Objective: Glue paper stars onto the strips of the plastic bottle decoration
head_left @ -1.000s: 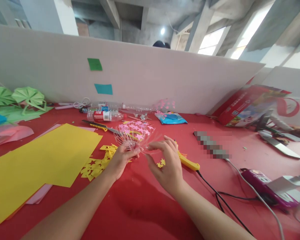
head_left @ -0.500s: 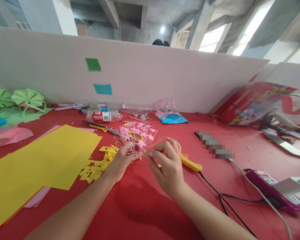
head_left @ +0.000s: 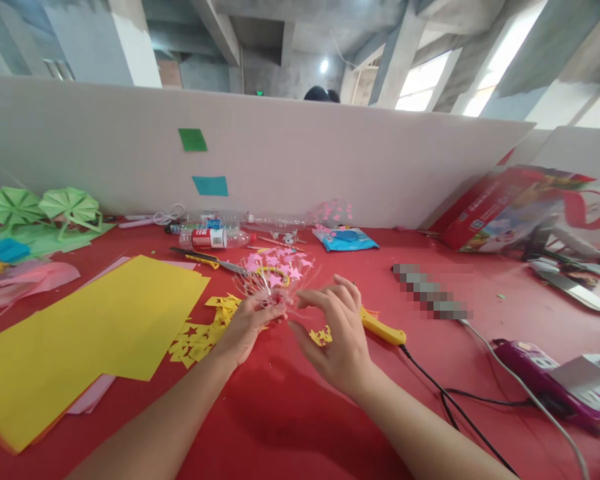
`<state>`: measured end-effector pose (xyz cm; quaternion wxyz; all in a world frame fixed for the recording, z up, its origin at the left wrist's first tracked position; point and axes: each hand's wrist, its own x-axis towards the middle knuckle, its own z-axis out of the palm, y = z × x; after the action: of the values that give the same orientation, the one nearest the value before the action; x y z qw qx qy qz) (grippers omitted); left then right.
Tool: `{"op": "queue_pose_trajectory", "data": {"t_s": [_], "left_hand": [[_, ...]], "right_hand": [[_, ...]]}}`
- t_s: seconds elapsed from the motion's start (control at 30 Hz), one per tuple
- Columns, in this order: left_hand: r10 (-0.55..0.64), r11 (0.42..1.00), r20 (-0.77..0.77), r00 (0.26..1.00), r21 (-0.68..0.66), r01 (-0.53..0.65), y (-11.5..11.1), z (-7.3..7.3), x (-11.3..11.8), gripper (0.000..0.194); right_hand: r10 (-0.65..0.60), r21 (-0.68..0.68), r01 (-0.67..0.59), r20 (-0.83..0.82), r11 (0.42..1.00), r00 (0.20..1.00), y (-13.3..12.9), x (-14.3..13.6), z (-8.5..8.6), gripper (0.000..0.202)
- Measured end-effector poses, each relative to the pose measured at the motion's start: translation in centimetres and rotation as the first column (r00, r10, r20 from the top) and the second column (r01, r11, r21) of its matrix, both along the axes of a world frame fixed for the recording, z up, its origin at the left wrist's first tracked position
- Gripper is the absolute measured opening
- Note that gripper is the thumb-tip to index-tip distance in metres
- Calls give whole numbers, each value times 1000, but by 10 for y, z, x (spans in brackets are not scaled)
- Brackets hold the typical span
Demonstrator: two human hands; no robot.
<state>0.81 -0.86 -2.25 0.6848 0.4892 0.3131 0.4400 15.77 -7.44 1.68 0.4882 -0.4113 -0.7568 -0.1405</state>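
Note:
My left hand is closed around the base of a clear plastic bottle cut into thin strips, with pink paper stars at the strip ends. Just to its right, my right hand is held open, thumb and fingers apart, with nothing visible in it. Small yellow paper stars lie on the table beside it. Left of my left hand are yellow paper scraps with star-shaped holes. Behind the strips lie scissors with yellow handles, partly hidden.
Yellow sheets cover the left side. Along the back are a bottle with a red label, a blue wipes pack and a second pink-starred piece. To the right lie a yellow-handled corded tool and a purple power strip.
My right hand's fingers, pinched near the strips before, have spread and come away from them. My left hand keeps its grip on the cut bottle. The view has shifted slightly.

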Motion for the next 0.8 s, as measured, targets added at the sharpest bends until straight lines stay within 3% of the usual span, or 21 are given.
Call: {"op": "queue_pose_trajectory", "data": {"t_s": [0.2, 0.6, 0.8], "left_hand": [[15, 998, 27, 1000, -54, -14, 1, -2, 3, 32], [-29, 999, 24, 999, -38, 30, -4, 2, 4, 24], [-27, 999, 34, 999, -33, 29, -2, -3, 3, 22]], "right_hand": [[18, 22, -17, -18, 1000, 1000, 1, 1, -1, 21], [49, 52, -46, -57, 998, 997, 2, 2, 0, 26], [39, 49, -35, -67, 998, 997, 1, 1, 1, 22]]}}
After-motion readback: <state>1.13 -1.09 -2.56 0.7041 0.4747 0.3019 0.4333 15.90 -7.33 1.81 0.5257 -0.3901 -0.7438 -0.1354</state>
